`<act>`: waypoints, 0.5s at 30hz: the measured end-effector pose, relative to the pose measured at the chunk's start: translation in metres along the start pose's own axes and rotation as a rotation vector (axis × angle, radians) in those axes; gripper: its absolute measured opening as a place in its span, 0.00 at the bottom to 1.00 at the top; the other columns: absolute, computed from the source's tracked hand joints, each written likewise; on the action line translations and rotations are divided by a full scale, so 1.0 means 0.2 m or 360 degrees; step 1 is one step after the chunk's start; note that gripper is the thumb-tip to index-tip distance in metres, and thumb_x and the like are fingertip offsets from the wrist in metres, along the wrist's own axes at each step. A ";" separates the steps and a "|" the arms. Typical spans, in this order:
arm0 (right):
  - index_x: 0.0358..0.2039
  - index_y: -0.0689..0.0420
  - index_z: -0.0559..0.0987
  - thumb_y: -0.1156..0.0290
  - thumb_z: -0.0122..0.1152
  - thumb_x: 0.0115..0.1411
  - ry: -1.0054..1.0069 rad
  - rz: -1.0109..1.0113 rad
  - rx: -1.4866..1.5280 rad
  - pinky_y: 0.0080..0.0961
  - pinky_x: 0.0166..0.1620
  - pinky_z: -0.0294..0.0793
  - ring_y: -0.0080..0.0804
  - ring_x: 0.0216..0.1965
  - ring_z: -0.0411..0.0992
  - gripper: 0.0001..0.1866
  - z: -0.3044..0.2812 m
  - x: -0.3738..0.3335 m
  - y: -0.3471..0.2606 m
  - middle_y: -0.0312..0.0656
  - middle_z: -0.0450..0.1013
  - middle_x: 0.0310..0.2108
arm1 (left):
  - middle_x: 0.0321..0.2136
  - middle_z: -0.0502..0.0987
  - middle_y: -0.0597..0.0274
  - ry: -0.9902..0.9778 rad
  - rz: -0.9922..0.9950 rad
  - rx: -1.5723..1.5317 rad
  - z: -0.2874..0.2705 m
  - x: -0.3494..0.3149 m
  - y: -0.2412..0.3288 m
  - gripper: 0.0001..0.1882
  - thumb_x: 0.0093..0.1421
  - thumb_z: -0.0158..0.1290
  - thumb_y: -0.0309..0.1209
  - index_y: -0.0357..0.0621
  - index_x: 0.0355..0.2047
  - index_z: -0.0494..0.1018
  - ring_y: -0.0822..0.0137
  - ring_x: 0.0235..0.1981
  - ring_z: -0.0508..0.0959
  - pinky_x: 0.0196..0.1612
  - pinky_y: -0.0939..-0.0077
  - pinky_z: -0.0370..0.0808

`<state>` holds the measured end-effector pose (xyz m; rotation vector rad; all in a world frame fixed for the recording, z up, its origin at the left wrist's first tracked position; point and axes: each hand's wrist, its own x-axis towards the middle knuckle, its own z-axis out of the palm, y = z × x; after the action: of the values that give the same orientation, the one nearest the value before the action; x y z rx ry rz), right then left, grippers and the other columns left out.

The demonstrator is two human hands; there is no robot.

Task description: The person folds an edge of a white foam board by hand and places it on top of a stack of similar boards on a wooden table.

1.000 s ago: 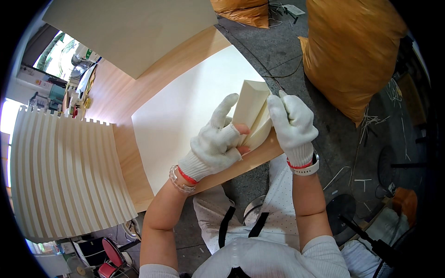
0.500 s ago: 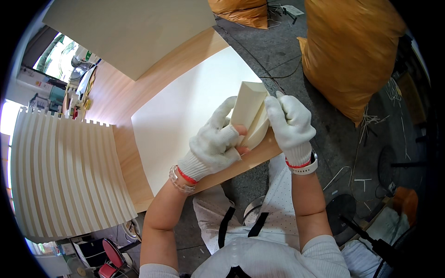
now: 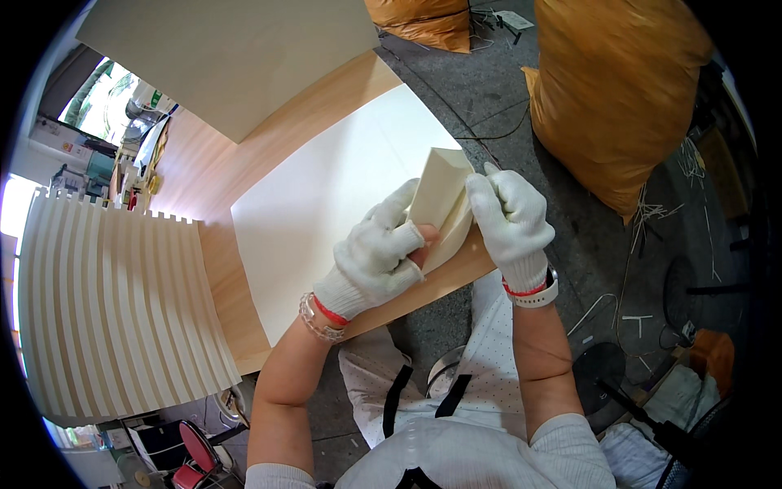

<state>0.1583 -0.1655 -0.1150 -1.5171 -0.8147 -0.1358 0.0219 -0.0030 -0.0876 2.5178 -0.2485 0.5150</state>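
A folded cream card piece point(image 3: 441, 186) stands tilted over the near right part of a large white sheet point(image 3: 314, 196), which lies on a wood-grain table. My left hand point(image 3: 376, 257), in a white knit glove with bare fingertips, is closed around the piece's left side and lower end. On the other side, my gloved right hand point(image 3: 513, 218) is closed with its fingers bent at the piece's right edge. What lies between the right fingertips is hidden. Just below the piece, the sheet's near right edge looks curved.
A pale board point(image 3: 236, 57) covers the table's far side. Stacked cream strips point(image 3: 122, 301) stand at the left. Beyond the table's right edge, a large orange sack point(image 3: 615, 98) and a smaller orange sack point(image 3: 423, 23) rest on the grey floor, with scattered strips and cords.
The folded card piece has shifted slightly downward and tilted a little. My left fingers have drawn closer together at its lower end. The right hand has barely moved.
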 end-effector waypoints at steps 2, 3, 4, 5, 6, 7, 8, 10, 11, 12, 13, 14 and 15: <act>0.20 0.62 0.74 0.73 0.65 0.62 0.0021 0.0055 0.0015 0.35 0.31 0.70 0.37 0.21 0.68 0.15 0.01 0.00 -0.01 0.42 0.68 0.19 | 0.64 0.64 0.36 -0.0009 -0.0133 -0.0085 -0.02 0.00 0.05 0.18 0.45 0.64 0.19 0.43 0.39 0.78 0.51 0.40 0.84 0.40 0.66 0.82; 0.20 0.62 0.74 0.73 0.65 0.62 0.0008 0.0071 0.0025 0.35 0.32 0.71 0.37 0.21 0.68 0.15 0.00 0.00 -0.01 0.42 0.68 0.19 | 0.64 0.64 0.36 -0.0015 -0.0201 -0.0128 -0.03 0.01 0.07 0.18 0.45 0.65 0.20 0.43 0.38 0.78 0.51 0.40 0.84 0.40 0.66 0.82; 0.20 0.62 0.74 0.73 0.64 0.62 -0.0005 0.0087 0.0035 0.35 0.32 0.71 0.36 0.21 0.68 0.15 0.00 0.00 -0.02 0.42 0.68 0.19 | 0.65 0.63 0.36 -0.0009 -0.0221 -0.0173 -0.02 0.00 0.06 0.19 0.44 0.68 0.20 0.44 0.38 0.77 0.47 0.47 0.81 0.45 0.64 0.80; 0.20 0.62 0.74 0.73 0.64 0.63 -0.0019 0.0101 0.0048 0.35 0.33 0.71 0.36 0.21 0.68 0.15 0.00 0.00 -0.02 0.42 0.68 0.19 | 0.66 0.63 0.36 -0.0002 -0.0241 -0.0215 -0.02 -0.01 0.06 0.21 0.43 0.71 0.21 0.45 0.38 0.77 0.44 0.54 0.77 0.51 0.63 0.78; 0.20 0.62 0.74 0.73 0.64 0.63 -0.0010 0.0078 0.0056 0.35 0.32 0.71 0.35 0.21 0.68 0.15 0.00 0.00 -0.02 0.42 0.68 0.19 | 0.67 0.62 0.36 0.0006 -0.0262 -0.0257 -0.01 -0.01 0.06 0.23 0.42 0.73 0.22 0.46 0.39 0.77 0.41 0.61 0.74 0.56 0.61 0.76; 0.20 0.62 0.74 0.73 0.64 0.63 -0.0001 0.0054 0.0064 0.35 0.32 0.70 0.35 0.21 0.68 0.15 0.00 -0.01 -0.01 0.42 0.68 0.19 | 0.68 0.61 0.36 -0.0002 -0.0275 -0.0267 -0.02 -0.01 0.06 0.23 0.43 0.73 0.22 0.47 0.39 0.78 0.40 0.61 0.74 0.56 0.62 0.76; 0.20 0.63 0.73 0.73 0.64 0.63 0.0008 0.0032 0.0068 0.34 0.31 0.70 0.34 0.21 0.67 0.15 0.01 -0.01 0.00 0.41 0.67 0.19 | 0.68 0.61 0.36 -0.0010 -0.0287 -0.0281 -0.02 -0.01 0.06 0.23 0.43 0.73 0.22 0.47 0.40 0.78 0.40 0.61 0.74 0.56 0.62 0.76; 0.20 0.63 0.73 0.72 0.65 0.63 0.0009 0.0057 0.0079 0.34 0.30 0.68 0.33 0.21 0.67 0.16 0.00 -0.01 -0.01 0.41 0.67 0.19 | 0.68 0.60 0.36 -0.0018 -0.0296 -0.0297 -0.02 -0.01 0.05 0.23 0.44 0.72 0.21 0.48 0.41 0.78 0.40 0.61 0.74 0.57 0.63 0.76; 0.20 0.63 0.73 0.72 0.65 0.63 0.0008 0.0068 0.0086 0.33 0.29 0.68 0.33 0.21 0.67 0.16 -0.01 -0.01 -0.01 0.41 0.67 0.19 | 0.69 0.60 0.35 -0.0017 -0.0293 -0.0297 -0.02 -0.01 0.05 0.23 0.44 0.71 0.21 0.48 0.41 0.79 0.40 0.62 0.73 0.57 0.63 0.76; 0.20 0.63 0.73 0.72 0.66 0.63 -0.0006 0.0068 0.0076 0.33 0.29 0.68 0.32 0.21 0.67 0.16 -0.01 -0.01 -0.01 0.41 0.67 0.19 | 0.69 0.59 0.35 -0.0016 -0.0290 -0.0297 -0.01 -0.01 0.05 0.23 0.45 0.71 0.20 0.48 0.42 0.79 0.40 0.62 0.73 0.57 0.63 0.75; 0.20 0.63 0.73 0.71 0.66 0.62 -0.0020 0.0068 0.0065 0.32 0.29 0.68 0.32 0.21 0.67 0.16 -0.01 -0.01 -0.01 0.40 0.67 0.19 | 0.69 0.59 0.35 -0.0037 -0.0322 -0.0303 -0.02 -0.01 0.06 0.22 0.46 0.69 0.20 0.48 0.42 0.79 0.41 0.62 0.73 0.57 0.63 0.75; 0.20 0.63 0.73 0.71 0.66 0.62 -0.0037 0.0067 0.0058 0.32 0.29 0.68 0.32 0.21 0.67 0.17 -0.02 -0.01 -0.01 0.40 0.67 0.19 | 0.69 0.59 0.35 -0.0056 -0.0358 -0.0305 -0.03 0.00 0.07 0.21 0.47 0.68 0.19 0.47 0.43 0.80 0.41 0.62 0.73 0.58 0.63 0.74; 0.20 0.62 0.74 0.71 0.69 0.60 -0.0088 0.0084 0.0028 0.31 0.28 0.67 0.31 0.21 0.67 0.16 -0.03 0.00 -0.01 0.40 0.68 0.19 | 0.69 0.59 0.35 -0.0075 -0.0393 -0.0307 -0.04 0.00 0.08 0.21 0.48 0.67 0.19 0.47 0.43 0.80 0.41 0.62 0.73 0.58 0.63 0.74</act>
<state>0.1584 -0.1709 -0.1126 -1.5297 -0.8171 -0.0476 0.0155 -0.0125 -0.0741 2.3312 -0.0029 0.3172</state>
